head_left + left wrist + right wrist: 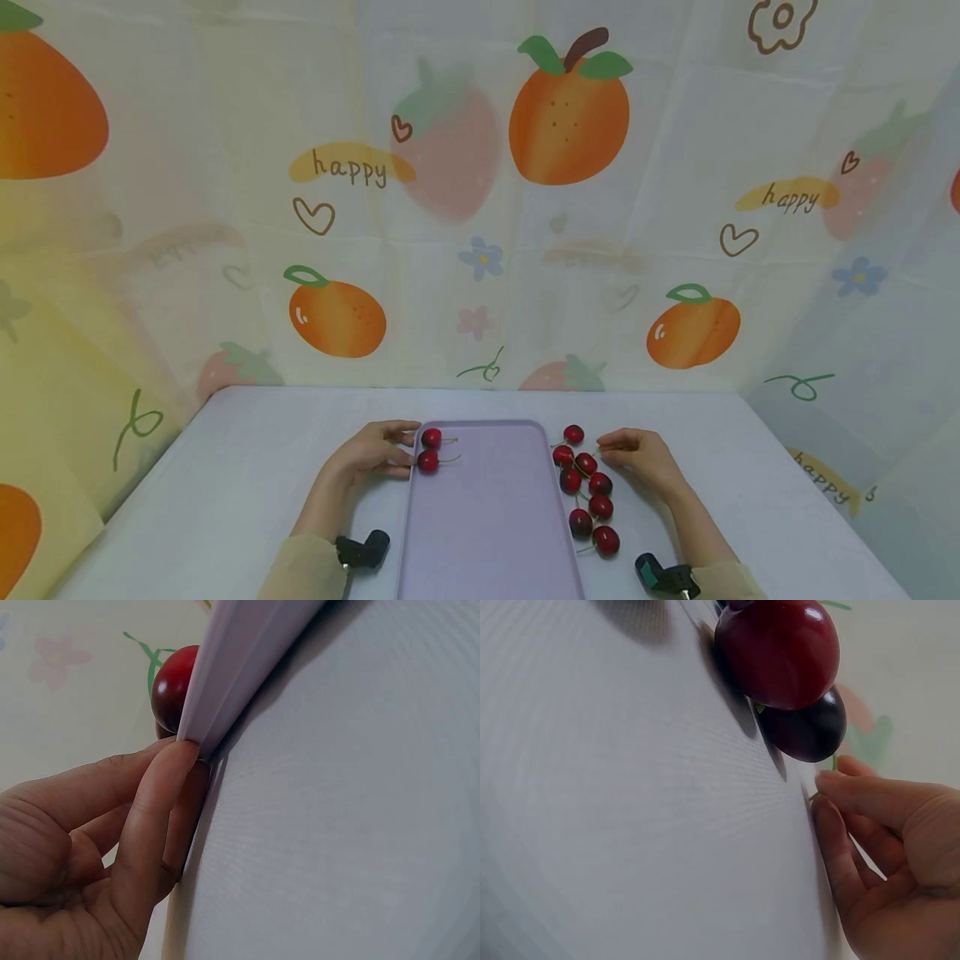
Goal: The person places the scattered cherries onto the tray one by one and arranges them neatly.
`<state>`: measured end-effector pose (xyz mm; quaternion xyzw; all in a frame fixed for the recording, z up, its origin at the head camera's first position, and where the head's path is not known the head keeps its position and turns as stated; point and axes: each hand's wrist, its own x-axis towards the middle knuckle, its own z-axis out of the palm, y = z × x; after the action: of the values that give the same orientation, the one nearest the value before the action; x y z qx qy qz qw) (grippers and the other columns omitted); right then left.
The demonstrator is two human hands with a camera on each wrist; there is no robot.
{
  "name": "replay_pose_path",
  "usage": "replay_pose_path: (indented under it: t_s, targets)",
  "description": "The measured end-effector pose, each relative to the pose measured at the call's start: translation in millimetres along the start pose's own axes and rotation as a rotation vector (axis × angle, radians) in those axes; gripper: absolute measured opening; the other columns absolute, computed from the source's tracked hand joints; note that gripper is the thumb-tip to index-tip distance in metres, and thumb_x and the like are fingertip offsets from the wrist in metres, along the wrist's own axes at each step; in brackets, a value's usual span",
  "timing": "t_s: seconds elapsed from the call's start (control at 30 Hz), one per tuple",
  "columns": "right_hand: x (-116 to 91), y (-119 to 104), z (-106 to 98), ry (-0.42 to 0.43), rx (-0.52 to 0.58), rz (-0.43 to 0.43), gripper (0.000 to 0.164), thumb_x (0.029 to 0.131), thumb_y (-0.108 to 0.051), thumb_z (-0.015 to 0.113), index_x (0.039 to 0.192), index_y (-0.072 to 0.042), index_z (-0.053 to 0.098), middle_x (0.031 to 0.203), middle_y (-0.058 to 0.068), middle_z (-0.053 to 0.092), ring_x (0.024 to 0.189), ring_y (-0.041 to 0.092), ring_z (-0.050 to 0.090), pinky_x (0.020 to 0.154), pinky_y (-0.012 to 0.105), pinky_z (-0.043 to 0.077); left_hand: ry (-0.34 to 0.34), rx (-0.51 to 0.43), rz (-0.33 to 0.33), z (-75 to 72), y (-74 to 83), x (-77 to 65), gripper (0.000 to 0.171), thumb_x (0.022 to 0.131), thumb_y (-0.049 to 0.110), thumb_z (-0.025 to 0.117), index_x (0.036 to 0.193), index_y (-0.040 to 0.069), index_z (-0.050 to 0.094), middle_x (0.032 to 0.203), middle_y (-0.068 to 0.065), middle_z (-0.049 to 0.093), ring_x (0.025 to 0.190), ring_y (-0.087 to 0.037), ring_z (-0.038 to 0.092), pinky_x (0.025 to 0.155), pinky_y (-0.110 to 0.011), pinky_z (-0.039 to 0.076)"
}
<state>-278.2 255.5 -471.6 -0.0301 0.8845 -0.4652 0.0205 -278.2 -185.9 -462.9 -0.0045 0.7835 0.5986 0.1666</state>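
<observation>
My left hand (377, 450) is at the far left corner of a pale purple tray (487, 517), its fingertips touching the rim. Just inside that rim lie two dark red cherries (428, 461), stems pointing right; in the left wrist view one cherry (174, 688) shows beyond the tray wall. Right of the tray, several more cherries (601, 507) with stems lie in a loose group on the table. At the far right of this group is my right hand (637, 454). Its thumb and forefinger pinch a thin green stem (814, 796) beside a dark cherry (806, 729).
The white table (262, 467) ends at a fabric backdrop (450, 275) printed with fruit. Black camera mounts (363, 550) sit at both wrists, the left one close to the tray's left edge. The cherry group lies along the tray's right edge.
</observation>
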Motion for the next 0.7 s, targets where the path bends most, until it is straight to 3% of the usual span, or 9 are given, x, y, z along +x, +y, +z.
replay_pose_path:
  t_s: [0.27, 0.7]
  targets:
    - [0.2, -1.2, 0.1, 0.009, -0.013, 0.005, 0.021, 0.088, -0.015, 0.072, 0.107, -0.005, 0.074, 0.107, 0.011, 0.075, 0.098, 0.016, 0.066, 0.077, 0.011, 0.052, 0.001, 0.000, -0.003, -0.2, -0.2, -0.3, 0.061, 0.081, -0.010, 0.066, 0.139, 0.001, 0.052, 0.117, -0.018, 0.057, 0.075, -0.015, 0.066, 0.070, -0.032, 0.064]
    - [-0.4, 1.0, -4.9, -0.048, 0.009, -0.005, 0.023, 0.089, -0.017, 0.072, 0.108, -0.006, 0.074, 0.109, 0.011, 0.074, 0.099, 0.017, 0.065, 0.079, 0.011, 0.052, -0.001, -0.001, -0.011, -0.6, -0.3, 0.2, 0.060, 0.081, -0.009, 0.066, 0.139, 0.002, 0.053, 0.117, -0.017, 0.057, 0.075, -0.016, 0.066, 0.071, -0.031, 0.064]
